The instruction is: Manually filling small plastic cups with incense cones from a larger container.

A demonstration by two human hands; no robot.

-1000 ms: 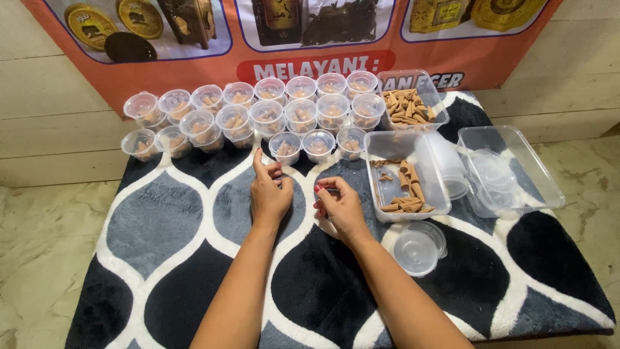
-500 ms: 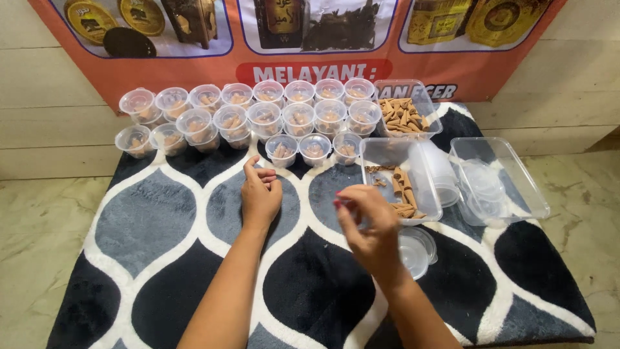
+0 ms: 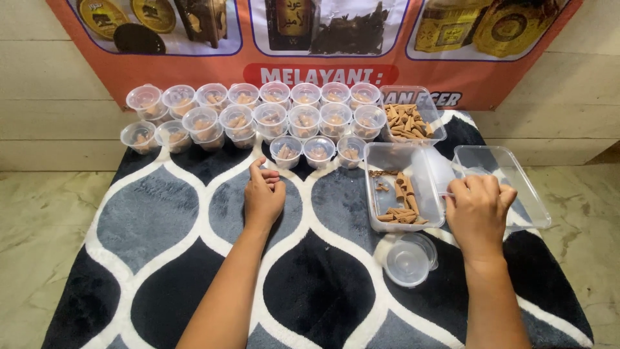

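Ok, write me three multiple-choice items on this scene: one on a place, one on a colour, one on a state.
1. Where is the right hand?
A. on the small cups
B. at the empty clear tray
C. on the floor

2. What colour is the banner behind the cups?
A. orange-red
B. green
C. white

3. How is the left hand?
A. flat and open
B. loosely curled on the rug
C. gripping a lid

Answers: 1 B, it rests at the tray's near edge. 2 A, orange-red shows around its pictures. 3 B, the fingers are folded in.
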